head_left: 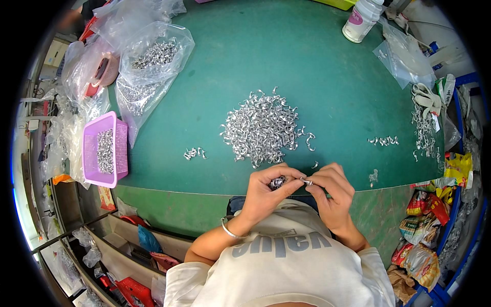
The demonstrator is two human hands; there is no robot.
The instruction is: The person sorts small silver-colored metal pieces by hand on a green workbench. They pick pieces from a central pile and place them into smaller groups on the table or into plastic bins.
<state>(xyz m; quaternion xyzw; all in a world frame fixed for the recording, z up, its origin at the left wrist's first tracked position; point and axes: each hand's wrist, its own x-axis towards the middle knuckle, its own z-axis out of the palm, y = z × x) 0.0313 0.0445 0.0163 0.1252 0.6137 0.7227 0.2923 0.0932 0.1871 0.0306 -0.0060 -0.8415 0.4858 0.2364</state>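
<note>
My left hand (262,193) is curled around several small shiny metal pieces (277,182) just past the table's near edge. Between its fingertips and those of my right hand (332,194) is one small silver metal piece (306,181), pinched from both sides. Its exact shape is too small to make out. Beyond my hands a large heap of small curved silver metal pieces (261,128) lies on the green table (327,66). One loose curved piece (315,165) rests close to my right hand.
Small groups of metal pieces lie left (195,153) and right (383,140). At the left are a purple basket (123,148) of metal pieces and a clear plastic bag (181,38) of more. A white bottle (358,23) stands far right, with linked metal pieces (424,128) nearer.
</note>
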